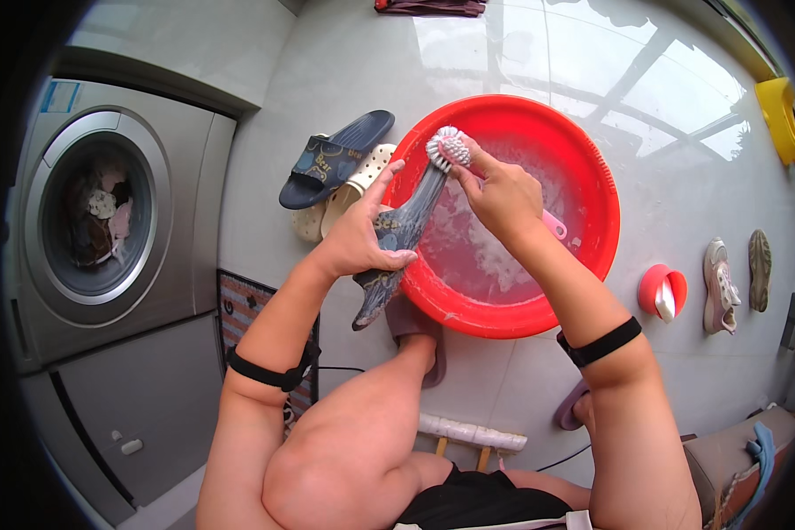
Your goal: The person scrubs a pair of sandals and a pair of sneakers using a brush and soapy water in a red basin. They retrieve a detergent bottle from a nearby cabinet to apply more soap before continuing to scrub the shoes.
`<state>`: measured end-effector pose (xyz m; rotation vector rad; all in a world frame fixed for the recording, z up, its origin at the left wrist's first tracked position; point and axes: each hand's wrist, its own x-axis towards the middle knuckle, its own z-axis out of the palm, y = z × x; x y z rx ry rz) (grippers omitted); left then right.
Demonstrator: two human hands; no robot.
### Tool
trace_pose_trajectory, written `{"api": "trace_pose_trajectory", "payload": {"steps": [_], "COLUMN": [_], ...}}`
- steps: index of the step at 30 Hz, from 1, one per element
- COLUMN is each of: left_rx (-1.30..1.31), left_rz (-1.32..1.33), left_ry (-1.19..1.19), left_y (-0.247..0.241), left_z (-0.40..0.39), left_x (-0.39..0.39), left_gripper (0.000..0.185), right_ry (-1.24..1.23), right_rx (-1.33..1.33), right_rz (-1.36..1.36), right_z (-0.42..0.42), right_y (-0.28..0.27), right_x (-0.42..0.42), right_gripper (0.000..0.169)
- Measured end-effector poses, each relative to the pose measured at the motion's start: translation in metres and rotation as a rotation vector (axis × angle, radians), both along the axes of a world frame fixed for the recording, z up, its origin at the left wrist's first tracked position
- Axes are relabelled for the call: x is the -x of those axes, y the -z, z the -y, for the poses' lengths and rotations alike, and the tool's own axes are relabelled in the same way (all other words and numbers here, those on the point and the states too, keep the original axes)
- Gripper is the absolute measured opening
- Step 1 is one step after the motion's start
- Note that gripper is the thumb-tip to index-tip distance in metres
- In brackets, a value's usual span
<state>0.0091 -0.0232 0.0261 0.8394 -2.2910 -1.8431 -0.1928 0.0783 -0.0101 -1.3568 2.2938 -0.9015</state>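
My left hand (366, 238) grips a wet dark blue slide sandal (404, 228) by its strap, tilted on edge over the left rim of a red plastic basin (606, 218). In my right hand (503, 192) is a scrub brush with white bristles (448, 150), which touches the sandal's upper end. The brush's pink handle (554, 225) shows beyond my wrist. Soapy, cloudy water (490, 258) lies in the basin. The matching slide sandal (338, 159) rests on cream perforated clogs (344, 199) left of the basin.
A front-loading washing machine (99, 205) with laundry inside stands at left. On the floor at right are a small red container (652, 291) holding something white, a sneaker (719, 285) and another shoe, sole up (760, 270). A yellow plastic object (778, 119) is at upper right.
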Motion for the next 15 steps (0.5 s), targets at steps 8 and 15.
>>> {"api": "trace_pose_trajectory", "payload": {"steps": [8, 15], "left_rx": [-0.071, 0.18], "left_rz": [-0.014, -0.006], "left_ry": [-0.009, 0.132], "left_y": [-0.008, 0.003], "left_z": [-0.006, 0.005], "left_x": [-0.003, -0.015], "left_gripper": [0.112, 0.109], "right_ry": [-0.041, -0.206], "right_rx": [0.089, 0.159], "right_rz": [-0.029, -0.054], "right_z": [-0.011, -0.032], "right_y": [0.002, -0.002], "right_x": [-0.013, -0.041], "right_gripper": [0.037, 0.037]}}
